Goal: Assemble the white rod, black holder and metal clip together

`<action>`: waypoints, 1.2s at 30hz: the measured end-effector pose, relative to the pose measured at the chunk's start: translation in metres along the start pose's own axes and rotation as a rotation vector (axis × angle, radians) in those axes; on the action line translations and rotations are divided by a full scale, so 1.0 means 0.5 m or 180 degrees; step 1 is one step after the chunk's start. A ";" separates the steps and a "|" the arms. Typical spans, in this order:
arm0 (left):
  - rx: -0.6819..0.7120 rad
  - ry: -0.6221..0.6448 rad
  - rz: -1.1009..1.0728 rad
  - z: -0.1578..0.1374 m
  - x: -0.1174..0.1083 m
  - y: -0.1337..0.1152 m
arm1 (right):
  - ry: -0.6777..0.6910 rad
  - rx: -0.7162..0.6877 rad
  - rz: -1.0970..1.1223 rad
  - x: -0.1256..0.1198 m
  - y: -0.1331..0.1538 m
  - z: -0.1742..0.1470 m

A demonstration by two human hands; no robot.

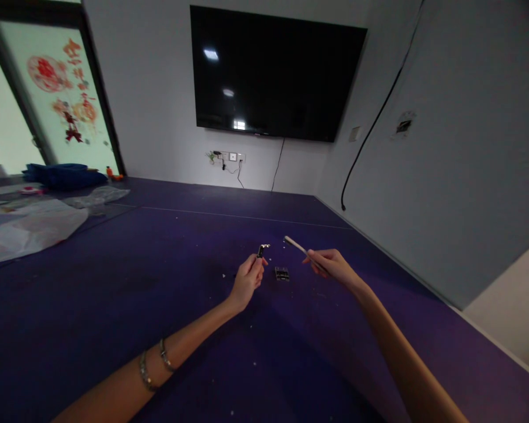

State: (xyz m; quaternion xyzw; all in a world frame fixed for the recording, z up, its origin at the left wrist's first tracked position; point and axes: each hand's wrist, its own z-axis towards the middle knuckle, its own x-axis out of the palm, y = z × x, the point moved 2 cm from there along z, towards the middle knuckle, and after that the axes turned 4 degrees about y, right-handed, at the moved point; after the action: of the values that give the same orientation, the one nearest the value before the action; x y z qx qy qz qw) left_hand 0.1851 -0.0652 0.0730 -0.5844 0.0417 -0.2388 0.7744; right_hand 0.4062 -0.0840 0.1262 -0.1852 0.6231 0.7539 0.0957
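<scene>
My left hand (248,279) is closed around a small black piece (260,251) with shiny metal parts at its far end; its exact kind is too small to tell. In my right hand (332,265) is a slim toothbrush (296,244), gripped by the handle, its pale head pointing left towards the black piece. The brush and the piece are apart. Between and below the two hands, a small dark square part (282,274), resembling a circuit board, lies on the purple surface (194,352).
White specks are scattered over the surface. At the left lie clear plastic sheeting (39,226) and a dark blue cloth bundle (64,175), with a small orange item (113,174) beside it. A black cable (374,132) hangs down the right wall. A television (277,76) is mounted ahead.
</scene>
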 end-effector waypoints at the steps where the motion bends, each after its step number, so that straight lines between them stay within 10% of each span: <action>1: -0.0027 0.0115 -0.0032 -0.002 0.004 -0.001 | 0.0096 -0.0012 -0.0084 -0.005 0.003 -0.003; 10: 0.0118 0.0716 0.0078 -0.014 0.023 0.000 | 0.0506 -0.0178 -0.0427 -0.012 0.051 -0.030; 36: -0.0164 0.0731 -0.0210 -0.016 0.034 -0.005 | 0.0449 -0.0172 -0.0404 -0.004 0.025 -0.032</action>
State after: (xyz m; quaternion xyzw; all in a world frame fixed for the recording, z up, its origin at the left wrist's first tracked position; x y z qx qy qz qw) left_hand 0.1965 -0.0799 0.0762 -0.5741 0.1170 -0.3284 0.7409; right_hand 0.4057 -0.1017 0.1356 -0.2794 0.5947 0.7479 0.0940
